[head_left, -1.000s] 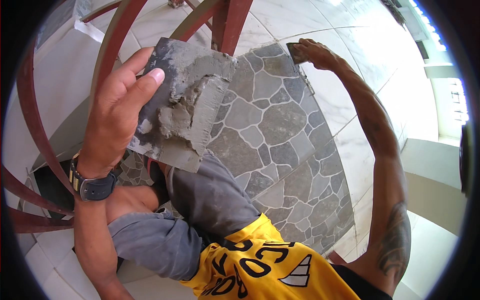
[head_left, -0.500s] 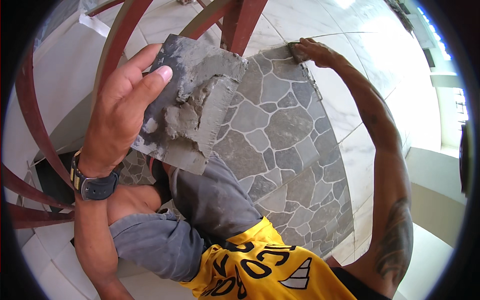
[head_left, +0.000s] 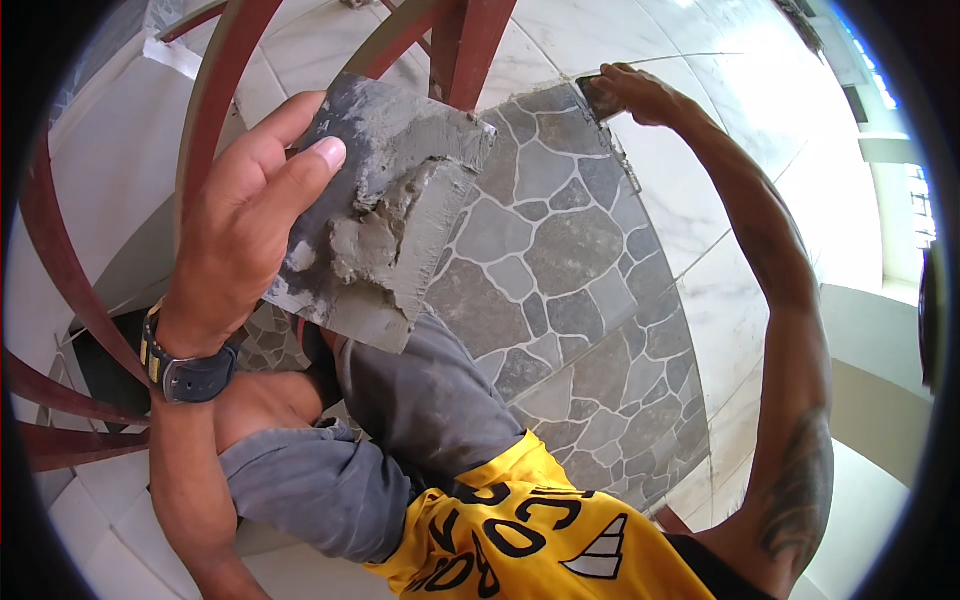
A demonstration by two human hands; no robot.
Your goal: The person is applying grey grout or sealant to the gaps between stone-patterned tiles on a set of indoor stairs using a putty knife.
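Observation:
My left hand [head_left: 225, 225] is closed on the edge of a thin, dark flat plate [head_left: 345, 115], thumb on top. A thick heap of wet grey mortar [head_left: 385, 225] sits on the plate and is smeared toward its right side. At the far end of the stone-patterned tiles [head_left: 575, 250], my right hand [head_left: 645, 95] grips a small dark flat piece [head_left: 599, 100]. Its lower edge is at the corner where the patterned tiles meet the white ones; whether it touches is hard to tell. Rough grey mortar [head_left: 625, 165] lines that joint just below the hand.
Glossy white marble-look tiles [head_left: 690, 190] lie along the right and far sides. Dark red curved bars [head_left: 215, 90] and a red post [head_left: 470, 55] rise at the left and far side, close to the plate. My bent leg in grey shorts [head_left: 410, 385] is below the plate.
My right hand has shifted slightly away and to the right, and the dark piece is tilted so more of its face shows. My left hand holds the mortar-laden plate almost still.

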